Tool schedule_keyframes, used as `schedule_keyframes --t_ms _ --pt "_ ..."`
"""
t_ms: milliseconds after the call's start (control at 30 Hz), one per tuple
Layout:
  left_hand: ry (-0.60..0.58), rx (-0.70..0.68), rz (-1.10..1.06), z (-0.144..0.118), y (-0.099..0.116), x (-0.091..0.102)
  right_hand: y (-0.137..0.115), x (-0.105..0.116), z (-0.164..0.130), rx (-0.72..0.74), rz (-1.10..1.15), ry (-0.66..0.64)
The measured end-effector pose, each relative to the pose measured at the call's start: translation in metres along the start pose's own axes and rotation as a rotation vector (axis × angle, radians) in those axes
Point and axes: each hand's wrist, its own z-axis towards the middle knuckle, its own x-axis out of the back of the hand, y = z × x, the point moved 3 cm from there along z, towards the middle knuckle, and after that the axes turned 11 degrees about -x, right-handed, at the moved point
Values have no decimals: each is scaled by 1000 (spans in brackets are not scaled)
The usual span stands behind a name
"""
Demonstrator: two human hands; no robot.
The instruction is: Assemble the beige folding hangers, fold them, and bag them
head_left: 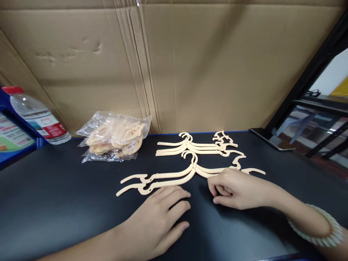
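Two hanger piles (190, 173), one bag (115, 137), one bottle (35, 116); left hand (160, 221) fingers flat and released, right hand (236, 188) fingers curled, empty.

Soft, even light; edges stretched, slight blur.

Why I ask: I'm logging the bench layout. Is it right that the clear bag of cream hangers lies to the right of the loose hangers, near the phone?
Not quite. The head view shows the bag lying left of the loose hangers, near the water bottle; the phone is at the right.
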Motion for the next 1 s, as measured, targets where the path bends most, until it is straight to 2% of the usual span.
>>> schedule_keyframes --t_ms 1000 --pt "43 52 63 0 -3 -1 -1 1 -1 -1 -17 3"
